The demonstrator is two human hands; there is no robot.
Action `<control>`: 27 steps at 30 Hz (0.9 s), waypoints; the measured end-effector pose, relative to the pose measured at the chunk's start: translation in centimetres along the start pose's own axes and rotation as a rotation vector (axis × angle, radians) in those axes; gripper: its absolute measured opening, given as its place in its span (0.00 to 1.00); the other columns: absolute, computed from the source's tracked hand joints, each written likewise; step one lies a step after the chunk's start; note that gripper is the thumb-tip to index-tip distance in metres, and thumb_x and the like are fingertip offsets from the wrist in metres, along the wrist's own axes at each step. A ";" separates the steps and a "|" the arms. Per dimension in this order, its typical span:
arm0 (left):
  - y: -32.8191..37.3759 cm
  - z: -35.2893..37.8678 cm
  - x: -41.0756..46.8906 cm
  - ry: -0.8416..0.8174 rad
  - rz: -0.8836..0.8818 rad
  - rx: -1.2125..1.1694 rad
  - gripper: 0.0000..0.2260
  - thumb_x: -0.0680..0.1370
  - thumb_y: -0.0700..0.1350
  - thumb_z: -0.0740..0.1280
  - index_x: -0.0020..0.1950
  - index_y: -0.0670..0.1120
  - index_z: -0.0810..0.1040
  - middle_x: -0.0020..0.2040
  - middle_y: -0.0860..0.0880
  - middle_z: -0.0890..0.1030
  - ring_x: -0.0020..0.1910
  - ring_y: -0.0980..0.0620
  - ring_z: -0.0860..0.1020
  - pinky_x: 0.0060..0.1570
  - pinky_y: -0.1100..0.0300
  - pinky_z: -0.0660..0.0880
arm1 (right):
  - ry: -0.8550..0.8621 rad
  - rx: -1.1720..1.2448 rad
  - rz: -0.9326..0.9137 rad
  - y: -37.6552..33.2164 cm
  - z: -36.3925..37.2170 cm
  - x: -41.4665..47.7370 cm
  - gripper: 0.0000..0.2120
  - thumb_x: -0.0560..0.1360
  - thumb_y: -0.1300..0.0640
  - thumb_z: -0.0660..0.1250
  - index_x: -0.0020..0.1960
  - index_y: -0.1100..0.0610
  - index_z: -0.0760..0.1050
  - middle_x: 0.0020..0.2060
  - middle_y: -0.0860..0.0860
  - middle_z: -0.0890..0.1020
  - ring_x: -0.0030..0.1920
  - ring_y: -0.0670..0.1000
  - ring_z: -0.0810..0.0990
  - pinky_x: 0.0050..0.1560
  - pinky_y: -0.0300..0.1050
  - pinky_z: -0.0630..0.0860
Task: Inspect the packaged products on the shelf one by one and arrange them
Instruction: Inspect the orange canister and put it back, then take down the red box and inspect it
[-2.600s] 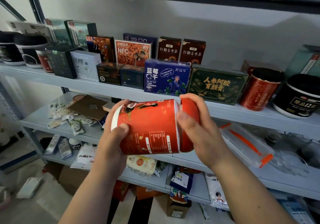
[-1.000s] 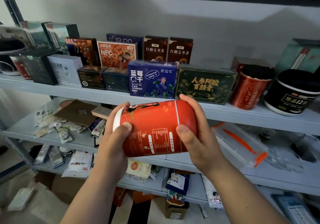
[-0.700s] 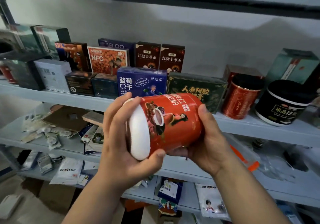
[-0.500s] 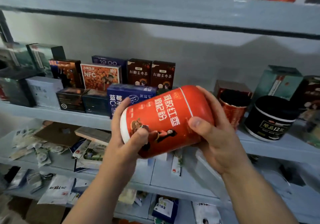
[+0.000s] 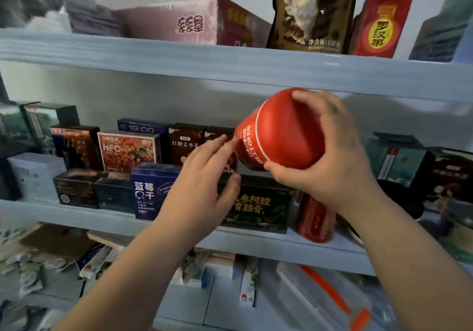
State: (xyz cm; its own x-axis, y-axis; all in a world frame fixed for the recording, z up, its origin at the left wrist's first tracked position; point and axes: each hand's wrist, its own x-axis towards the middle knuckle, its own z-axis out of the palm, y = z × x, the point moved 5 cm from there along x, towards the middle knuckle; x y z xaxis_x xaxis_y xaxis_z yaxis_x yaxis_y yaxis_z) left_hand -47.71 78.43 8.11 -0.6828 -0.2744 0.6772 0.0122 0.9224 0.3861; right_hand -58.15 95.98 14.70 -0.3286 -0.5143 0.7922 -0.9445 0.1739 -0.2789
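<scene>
The red canister [image 5: 281, 136] is held in the air above the dark green box [image 5: 256, 205] on the middle shelf [image 5: 76, 218]. Its lid end is gripped by the right hand [image 5: 330, 162]. The left hand [image 5: 202, 185], released with fingers straight, lies at its 9 o'clock. The long axis is tilted, lid toward 2 o'clock

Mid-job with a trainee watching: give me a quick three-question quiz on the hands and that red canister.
1. Which hand grips the red canister? A left; B right; C both.
2. True or false: the canister is held upright.
3. Fill in: the left hand's fingers are ___, gripping nothing.
Key: 1 B, the right hand. 2 False, it is tilted. 3 straight.
</scene>
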 end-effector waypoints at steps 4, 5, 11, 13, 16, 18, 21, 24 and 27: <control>-1.6 2.9 0.6 -0.101 0.063 0.351 0.34 0.79 0.65 0.51 0.83 0.52 0.54 0.82 0.47 0.57 0.82 0.42 0.49 0.79 0.40 0.54 | -0.218 -0.153 0.057 3.2 3.0 1.8 0.47 0.64 0.39 0.79 0.76 0.31 0.57 0.77 0.39 0.52 0.74 0.48 0.59 0.69 0.46 0.64; -2.0 3.5 0.6 -0.138 0.055 0.397 0.36 0.78 0.66 0.49 0.83 0.52 0.51 0.83 0.46 0.54 0.82 0.41 0.46 0.79 0.39 0.50 | -0.249 -0.170 0.077 4.0 3.7 2.2 0.48 0.64 0.39 0.79 0.76 0.30 0.56 0.77 0.40 0.51 0.76 0.51 0.58 0.71 0.49 0.64; -2.9 5.2 0.6 -0.231 0.061 0.483 0.36 0.77 0.69 0.46 0.82 0.55 0.44 0.84 0.46 0.49 0.82 0.41 0.41 0.79 0.41 0.41 | -0.328 -0.162 0.224 9.0 8.1 6.6 0.52 0.58 0.34 0.79 0.78 0.32 0.58 0.77 0.52 0.61 0.77 0.57 0.63 0.75 0.50 0.65; -2.7 5.5 0.6 -0.240 0.068 0.479 0.36 0.78 0.69 0.46 0.82 0.56 0.43 0.84 0.46 0.51 0.82 0.41 0.42 0.78 0.41 0.40 | -0.399 -0.182 0.282 10.8 9.9 8.1 0.54 0.57 0.32 0.78 0.79 0.33 0.58 0.74 0.54 0.65 0.74 0.58 0.67 0.72 0.48 0.69; -2.3 5.5 0.7 -0.242 0.073 0.455 0.35 0.78 0.69 0.47 0.81 0.58 0.42 0.84 0.48 0.50 0.82 0.43 0.41 0.75 0.46 0.35 | -0.537 -0.188 0.369 13.4 12.6 9.2 0.53 0.62 0.34 0.80 0.80 0.36 0.57 0.73 0.55 0.65 0.72 0.59 0.69 0.69 0.51 0.72; -2.3 5.3 0.7 -0.247 0.062 0.430 0.35 0.77 0.70 0.45 0.80 0.60 0.39 0.84 0.50 0.48 0.82 0.45 0.38 0.72 0.50 0.32 | -0.606 -0.191 0.430 14.6 13.8 9.5 0.52 0.64 0.35 0.80 0.81 0.37 0.56 0.74 0.55 0.64 0.71 0.60 0.69 0.67 0.53 0.74; -2.5 5.0 1.0 -0.267 0.040 0.418 0.35 0.75 0.72 0.42 0.79 0.61 0.38 0.83 0.52 0.46 0.81 0.48 0.35 0.73 0.51 0.34 | -0.714 -0.252 0.417 16.0 14.6 9.8 0.41 0.72 0.42 0.77 0.80 0.40 0.61 0.74 0.54 0.66 0.70 0.59 0.71 0.59 0.51 0.76; -2.5 4.6 1.6 -0.273 0.021 0.386 0.36 0.73 0.73 0.40 0.79 0.62 0.40 0.83 0.54 0.46 0.81 0.50 0.35 0.73 0.51 0.36 | -0.772 -0.246 0.393 17.0 14.3 10.1 0.35 0.76 0.50 0.74 0.79 0.42 0.63 0.76 0.54 0.68 0.71 0.59 0.72 0.59 0.50 0.75; -1.8 4.6 2.5 -0.268 0.028 0.345 0.37 0.73 0.73 0.42 0.80 0.60 0.47 0.82 0.53 0.51 0.81 0.50 0.38 0.73 0.52 0.39 | -0.823 -0.251 0.347 17.2 13.9 10.1 0.34 0.77 0.55 0.73 0.79 0.42 0.63 0.76 0.53 0.68 0.72 0.59 0.70 0.63 0.52 0.75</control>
State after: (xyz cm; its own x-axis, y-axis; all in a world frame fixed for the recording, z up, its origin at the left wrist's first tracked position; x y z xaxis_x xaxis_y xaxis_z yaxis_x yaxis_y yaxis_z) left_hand -52.81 77.32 6.23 -0.8518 -0.2093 0.4802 -0.1798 0.9778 0.1073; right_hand -77.62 82.12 10.39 -0.5766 -0.8167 0.0242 -0.7988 0.5573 -0.2266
